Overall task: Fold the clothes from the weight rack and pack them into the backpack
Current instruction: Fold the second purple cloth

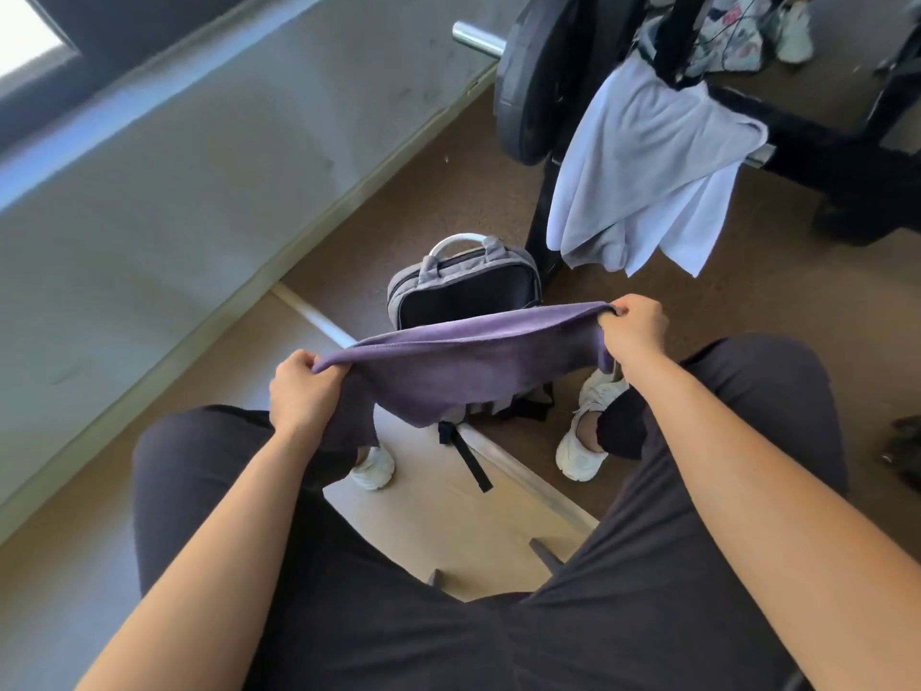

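Bright daylight from window [27, 39] top left, blown out white. Soft shadows on floor [438, 216]. Heavy wide-angle bend toward frame edges. Top-right weight rack [797, 139] slightly soft, wall [199, 167] hazy.

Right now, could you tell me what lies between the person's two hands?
In the head view, a purple garment spans from the left hand to the right hand, each gripping one end, above the open grey backpack.
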Demonstrator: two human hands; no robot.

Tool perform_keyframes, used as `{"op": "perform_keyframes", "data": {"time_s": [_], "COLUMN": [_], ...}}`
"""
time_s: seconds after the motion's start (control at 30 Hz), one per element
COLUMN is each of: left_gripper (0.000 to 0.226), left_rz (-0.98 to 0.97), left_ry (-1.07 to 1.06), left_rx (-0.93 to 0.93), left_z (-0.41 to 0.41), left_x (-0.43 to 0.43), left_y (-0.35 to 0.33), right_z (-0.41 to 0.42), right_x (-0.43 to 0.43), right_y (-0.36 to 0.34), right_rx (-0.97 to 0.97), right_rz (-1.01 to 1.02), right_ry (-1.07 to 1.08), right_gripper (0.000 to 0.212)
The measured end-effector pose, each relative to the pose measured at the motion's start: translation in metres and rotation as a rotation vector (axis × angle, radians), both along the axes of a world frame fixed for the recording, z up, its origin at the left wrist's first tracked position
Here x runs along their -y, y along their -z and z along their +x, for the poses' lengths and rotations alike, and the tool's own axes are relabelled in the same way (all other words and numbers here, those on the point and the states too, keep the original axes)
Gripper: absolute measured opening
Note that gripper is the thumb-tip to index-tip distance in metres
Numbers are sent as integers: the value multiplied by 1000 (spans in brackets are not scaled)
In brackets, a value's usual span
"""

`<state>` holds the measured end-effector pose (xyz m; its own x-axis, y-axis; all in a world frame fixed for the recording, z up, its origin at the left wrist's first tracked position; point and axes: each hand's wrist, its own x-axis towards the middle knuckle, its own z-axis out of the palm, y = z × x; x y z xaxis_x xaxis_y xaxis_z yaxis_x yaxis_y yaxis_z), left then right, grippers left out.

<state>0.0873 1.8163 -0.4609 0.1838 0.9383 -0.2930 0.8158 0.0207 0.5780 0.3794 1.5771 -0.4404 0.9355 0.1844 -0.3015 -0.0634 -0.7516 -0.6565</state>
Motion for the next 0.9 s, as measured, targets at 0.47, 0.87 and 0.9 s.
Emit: {"op": "perform_keyframes", "data": {"time_s": [0.47,0.87,0.9], "left_gripper": [54,37,39], "left_rz": [-844,-982,-974], "left_ry": [168,495,530], "left_rx": [576,890,890], "left_z": [22,49,47], "left_x": [21,72,69], "left_y": [-8,-31,-30], "right_z": [-30,-116,-114], "right_x": [-16,-39,-38], "right_y": [-22,-9,-9], "right_rx": [-542,-733,-748], "right_rz": [140,587,594], "right_ry": [-119,-458,-439], "right_gripper": [52,30,31]}}
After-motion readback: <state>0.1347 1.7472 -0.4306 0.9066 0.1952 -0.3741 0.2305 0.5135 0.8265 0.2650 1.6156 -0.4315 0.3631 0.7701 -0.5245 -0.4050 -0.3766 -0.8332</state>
